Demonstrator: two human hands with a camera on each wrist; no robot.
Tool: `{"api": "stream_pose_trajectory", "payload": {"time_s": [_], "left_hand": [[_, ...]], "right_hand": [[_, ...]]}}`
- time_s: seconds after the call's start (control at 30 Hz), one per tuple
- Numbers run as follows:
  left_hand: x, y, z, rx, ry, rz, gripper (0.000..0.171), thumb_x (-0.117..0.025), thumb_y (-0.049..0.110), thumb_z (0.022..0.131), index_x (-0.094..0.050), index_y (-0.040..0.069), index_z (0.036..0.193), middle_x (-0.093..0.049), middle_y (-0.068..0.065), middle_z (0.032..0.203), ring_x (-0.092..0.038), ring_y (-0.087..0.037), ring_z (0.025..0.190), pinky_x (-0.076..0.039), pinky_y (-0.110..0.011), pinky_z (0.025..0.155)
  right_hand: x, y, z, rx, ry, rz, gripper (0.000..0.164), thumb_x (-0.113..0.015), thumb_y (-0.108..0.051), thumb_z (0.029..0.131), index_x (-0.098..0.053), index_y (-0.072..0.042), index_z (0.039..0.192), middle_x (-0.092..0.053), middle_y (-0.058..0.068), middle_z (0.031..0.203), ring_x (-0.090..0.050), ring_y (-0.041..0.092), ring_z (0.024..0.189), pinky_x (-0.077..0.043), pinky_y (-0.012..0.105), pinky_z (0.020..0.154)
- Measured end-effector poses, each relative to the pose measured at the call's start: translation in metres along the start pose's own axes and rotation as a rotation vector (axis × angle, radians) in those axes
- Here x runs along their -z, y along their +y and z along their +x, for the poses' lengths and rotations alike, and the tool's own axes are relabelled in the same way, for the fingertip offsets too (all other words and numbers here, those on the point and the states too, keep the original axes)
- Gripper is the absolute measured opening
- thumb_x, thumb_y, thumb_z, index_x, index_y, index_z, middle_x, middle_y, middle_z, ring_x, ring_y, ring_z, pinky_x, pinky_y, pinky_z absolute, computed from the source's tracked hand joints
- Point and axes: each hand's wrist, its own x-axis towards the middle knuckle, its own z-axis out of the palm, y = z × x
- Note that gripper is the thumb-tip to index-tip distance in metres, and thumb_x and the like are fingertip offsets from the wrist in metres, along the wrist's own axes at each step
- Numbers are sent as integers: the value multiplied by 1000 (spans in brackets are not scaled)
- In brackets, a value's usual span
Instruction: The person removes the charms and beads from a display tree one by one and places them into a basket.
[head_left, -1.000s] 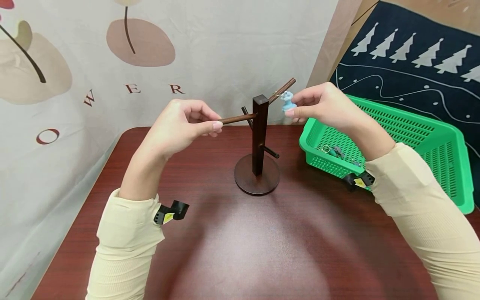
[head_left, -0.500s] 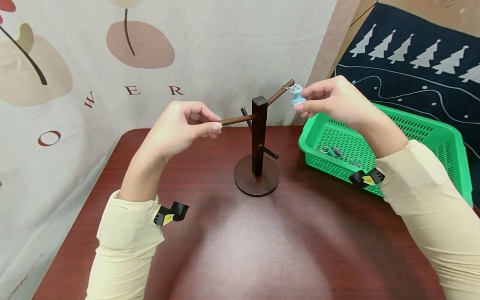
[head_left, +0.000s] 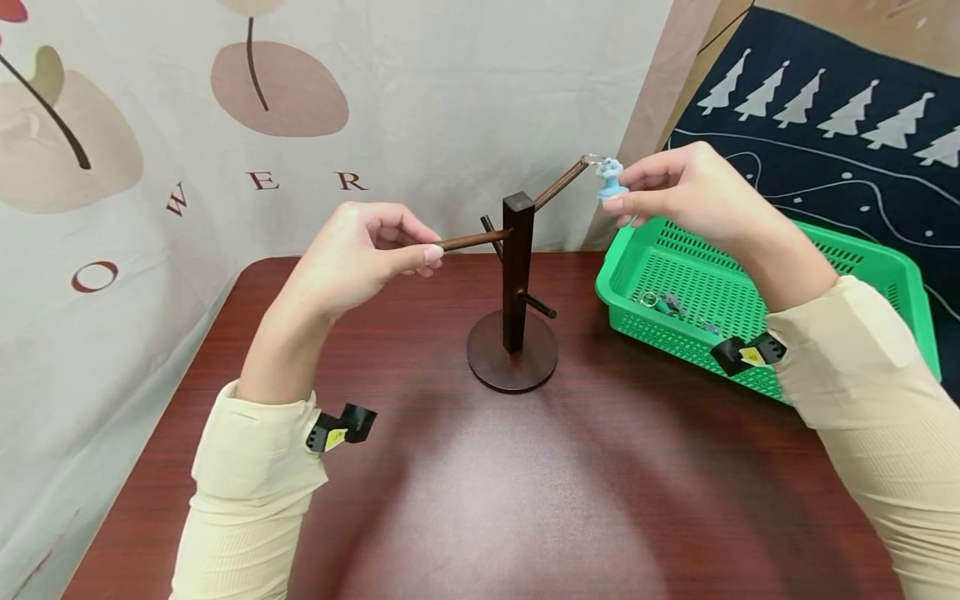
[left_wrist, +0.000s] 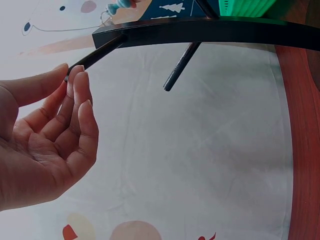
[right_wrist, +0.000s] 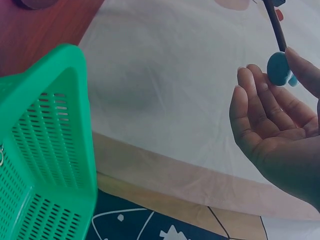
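Observation:
A dark wooden stand (head_left: 517, 275) with several pegs and a round base stands on the table. My left hand (head_left: 360, 254) pinches the end of its left peg (head_left: 474, 240) between thumb and fingers, as the left wrist view also shows on the peg (left_wrist: 100, 53). To the right of the stand, my right hand (head_left: 690, 196) holds a small light blue keychain (head_left: 611, 180) by its side. The keychain's thin metal ring (head_left: 595, 159) is right at the tip of the upper right peg (head_left: 561, 185). In the right wrist view, thumb and fingers pinch the round blue base (right_wrist: 277, 69).
A green plastic basket (head_left: 637, 321) sits at the right of the table (head_left: 390, 350), below my right forearm, with several small keychains (head_left: 670, 304) inside. A printed cloth (head_left: 450, 100) hangs behind the stand, and a dark tree-patterned cloth (head_left: 810, 158) lies behind the basket.
My right hand has moved right and slightly up with the blue keychain, its ring passing outward along the upper right peg to the tip. My left hand has stayed on its peg.

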Motion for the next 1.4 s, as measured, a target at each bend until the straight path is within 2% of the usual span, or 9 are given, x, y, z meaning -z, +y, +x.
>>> {"api": "stream_pose_trajectory", "payload": {"time_s": [0.33,0.5,0.83,1.27,1.4], "left_hand": [[1,1,-1,-2,-15,27,13,-67,9,83,-65,-2,89,-66,-4,74,-64,-16,70,-50,-28,70],[0,0,0,8,-1,36,12,-67,8,82,-66,-2,89,-67,-10,76,-64,-18,71,-50,-29,70],[0,-2,0,10,8,52,8,-66,7,83,-67,1,87,-67,-10,76,-65,-18,71,-50,-30,70],[0,-1,0,7,2,44,10,-66,7,83,-66,-1,89,-67,-6,75,-65,-17,70,-50,-28,69],[1,1,0,-1,-17,49,13,-66,9,83,-66,-2,90,-66,-5,75,-65,-15,71,-50,-27,70]], "right_hand": [[10,1,-4,-27,22,3,36,-72,-27,79,-65,-3,106,-68,6,78,-62,16,71,-47,20,67],[15,6,-7,-31,28,3,34,-71,-26,80,-65,-3,104,-68,6,78,-62,16,70,-48,20,66],[28,22,-16,-82,57,-23,32,-70,-27,81,-65,-5,105,-68,3,76,-62,13,70,-47,18,65],[49,49,-22,-163,103,10,31,-69,-26,81,-64,-9,107,-68,-5,78,-63,10,68,-44,14,67],[55,57,-24,-165,111,42,23,-70,-22,82,-65,-13,102,-68,-6,77,-63,11,67,-47,15,65]]}}
